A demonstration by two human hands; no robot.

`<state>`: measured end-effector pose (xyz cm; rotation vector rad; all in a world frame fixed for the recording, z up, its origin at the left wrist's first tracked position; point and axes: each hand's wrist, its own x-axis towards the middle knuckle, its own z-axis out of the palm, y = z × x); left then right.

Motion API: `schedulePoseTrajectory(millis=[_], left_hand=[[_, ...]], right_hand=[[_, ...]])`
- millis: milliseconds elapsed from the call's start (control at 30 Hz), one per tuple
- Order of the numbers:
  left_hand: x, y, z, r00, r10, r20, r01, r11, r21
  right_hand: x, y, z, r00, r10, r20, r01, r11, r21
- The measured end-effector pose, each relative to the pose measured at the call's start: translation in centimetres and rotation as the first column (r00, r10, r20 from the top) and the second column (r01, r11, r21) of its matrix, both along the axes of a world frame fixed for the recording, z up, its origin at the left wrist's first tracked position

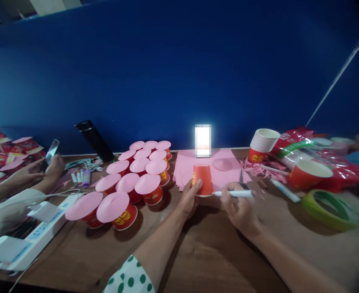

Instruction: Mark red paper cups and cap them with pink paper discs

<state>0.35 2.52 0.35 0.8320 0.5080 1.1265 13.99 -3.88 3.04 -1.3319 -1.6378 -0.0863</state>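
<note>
My left hand (190, 197) is closed around an upside-down red paper cup (203, 179) that stands on a stack of pink paper (228, 173). My right hand (238, 203) grips a white pen (232, 193) held level, its tip at the cup's lower rim. A cut pink paper circle (222, 164) lies on the sheets just behind the cup. A pair of scissors (241, 178) rests by my right hand.
Several upside-down red cups topped with pink discs (130, 183) crowd the left middle. A stack of cups (262, 145), a lone cup (308, 173), plastic bags (335, 158) and a green tape roll (330, 205) lie right. Another person's hands (41, 173) hold a phone at left, near a white power strip (29, 236).
</note>
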Motion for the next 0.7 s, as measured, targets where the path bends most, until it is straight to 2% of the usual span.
schedulePoseTrajectory(millis=[233, 700], left_hand=[[-0.01, 0.05, 0.28, 1.0, 0.027, 0.015, -0.027, 1.0, 0.002], [0.17, 0.0, 0.08, 0.995, 0.071, -0.067, -0.072, 0.997, -0.009]], right_hand=[[-0.06, -0.09, -0.06, 0.999, 0.02, -0.035, -0.021, 1.0, -0.005], [-0.41, -0.11, 0.37, 0.998, 0.048, 0.044, -0.051, 0.996, 0.077]])
